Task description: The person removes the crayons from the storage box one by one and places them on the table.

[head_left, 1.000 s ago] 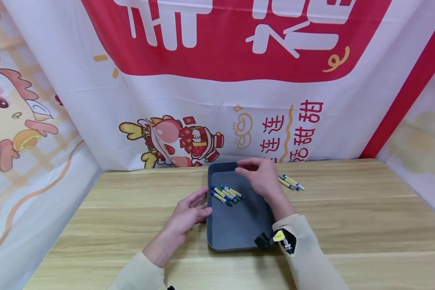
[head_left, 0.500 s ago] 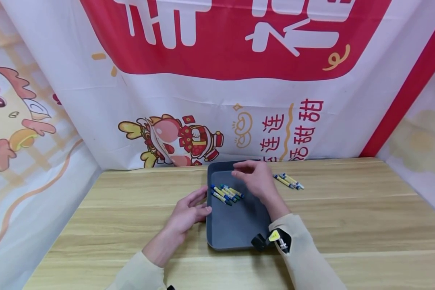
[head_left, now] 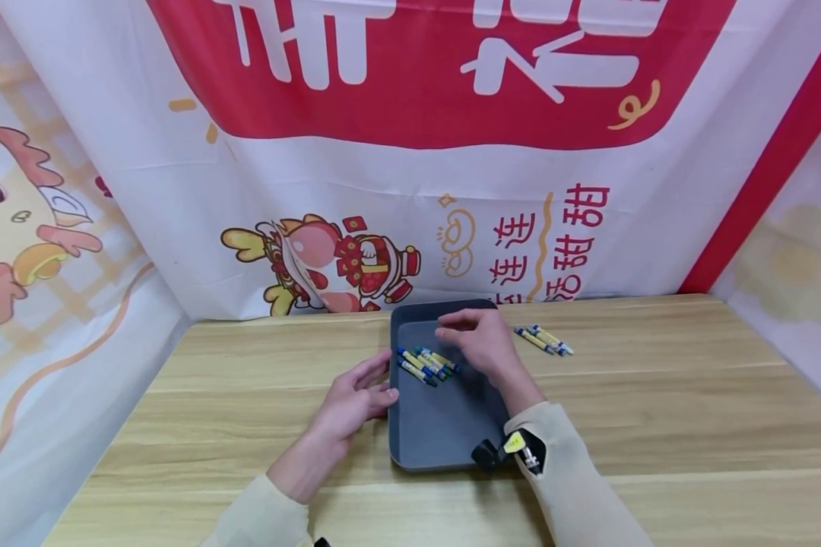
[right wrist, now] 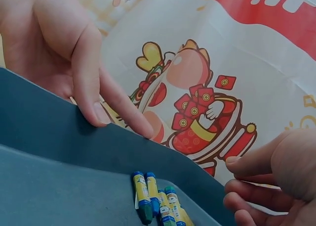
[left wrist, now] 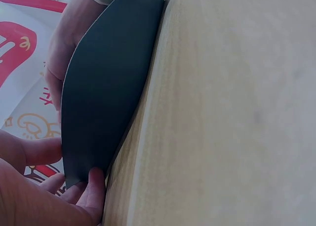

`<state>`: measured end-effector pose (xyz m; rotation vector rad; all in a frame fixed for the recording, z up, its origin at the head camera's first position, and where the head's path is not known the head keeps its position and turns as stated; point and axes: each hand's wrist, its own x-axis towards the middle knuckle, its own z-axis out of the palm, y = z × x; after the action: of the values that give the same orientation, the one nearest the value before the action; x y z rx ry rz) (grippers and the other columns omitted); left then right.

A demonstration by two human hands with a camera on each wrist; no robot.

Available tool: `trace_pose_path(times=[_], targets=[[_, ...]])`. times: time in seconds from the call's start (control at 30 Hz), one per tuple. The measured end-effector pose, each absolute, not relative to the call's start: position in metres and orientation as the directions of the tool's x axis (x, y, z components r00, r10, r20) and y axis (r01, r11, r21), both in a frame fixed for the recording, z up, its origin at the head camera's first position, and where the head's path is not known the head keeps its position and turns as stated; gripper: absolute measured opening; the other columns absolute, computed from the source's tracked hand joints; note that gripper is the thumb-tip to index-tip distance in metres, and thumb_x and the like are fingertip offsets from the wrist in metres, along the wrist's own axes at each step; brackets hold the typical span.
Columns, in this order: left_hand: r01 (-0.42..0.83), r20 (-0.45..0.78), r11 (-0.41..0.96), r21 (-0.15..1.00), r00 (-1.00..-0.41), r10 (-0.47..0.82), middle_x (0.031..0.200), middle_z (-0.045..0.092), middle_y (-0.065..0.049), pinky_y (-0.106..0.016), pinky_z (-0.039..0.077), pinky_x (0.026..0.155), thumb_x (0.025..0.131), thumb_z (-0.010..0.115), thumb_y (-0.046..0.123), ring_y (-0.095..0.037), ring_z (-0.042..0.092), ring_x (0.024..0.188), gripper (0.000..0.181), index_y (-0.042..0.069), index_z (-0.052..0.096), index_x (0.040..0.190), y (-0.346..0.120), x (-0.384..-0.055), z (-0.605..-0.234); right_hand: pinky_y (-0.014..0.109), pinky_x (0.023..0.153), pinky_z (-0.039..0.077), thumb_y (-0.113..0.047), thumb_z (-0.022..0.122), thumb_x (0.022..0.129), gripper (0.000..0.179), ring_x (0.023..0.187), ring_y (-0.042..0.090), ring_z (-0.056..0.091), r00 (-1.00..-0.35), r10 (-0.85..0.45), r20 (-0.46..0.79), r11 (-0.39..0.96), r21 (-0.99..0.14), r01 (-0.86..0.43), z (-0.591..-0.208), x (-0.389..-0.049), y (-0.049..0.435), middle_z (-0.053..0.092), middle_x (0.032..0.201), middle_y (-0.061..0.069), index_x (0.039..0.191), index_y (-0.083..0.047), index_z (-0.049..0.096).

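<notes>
Left grip (head_left: 352,400) pinching a grey rectangular tray (head_left: 438,429), right grip (head_left: 487,343) loosely parted, blue- and green-tipped yellow crayons (head_left: 428,366) inside

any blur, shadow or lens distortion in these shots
Head view: fairly even light, a soft shadow in the tray under the right hand; left wrist: the table looks hazy, grain faint toward the right, and the tray looks bowed, perhaps lens distortion; right wrist: the crayons look fairly sharp.

Head view from above, forward and down; close wrist views from either side of the same tray wall (left wrist: 107,87)
</notes>
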<state>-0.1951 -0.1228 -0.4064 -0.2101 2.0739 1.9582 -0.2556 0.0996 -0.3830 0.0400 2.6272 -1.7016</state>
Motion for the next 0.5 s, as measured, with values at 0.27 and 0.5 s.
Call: trace_pose_path(times=[0.27,0.5], targets=[[-0.282,-0.286,0.059,0.958,-0.954,0.092,0.165,0.049,-0.014,-0.038,0.062,0.099,0.097,0.069,0.000,-0.036,0.057,0.145,0.067,0.020,0.051,0.159,-0.1227,-0.1958,-0.4054,0.046,0.102,0.055,-0.020,0.077,0.099,0.025,0.115,0.028,0.067,-0.998,0.011,-0.067,0.432,-0.900,0.065,-0.3866,-0.2570,0.1000,0.077,0.124,0.008,0.122,-0.012,0.080],[-0.291,-0.295,0.062,0.955,-0.951,0.088,0.165,0.050,-0.014,-0.038,0.061,0.099,0.098,0.069,0.001,-0.035,0.060,0.141,0.066,0.021,0.052,0.158,-0.1231,-0.1955,-0.4065,0.046,0.101,0.056,-0.020,0.080,0.096,0.023,0.117,0.027,0.069,-0.994,0.016,-0.109,0.504,-0.857,0.102,-0.3908,-0.2584,0.0970,0.077,0.126,0.008,0.118,-0.013,0.082]])
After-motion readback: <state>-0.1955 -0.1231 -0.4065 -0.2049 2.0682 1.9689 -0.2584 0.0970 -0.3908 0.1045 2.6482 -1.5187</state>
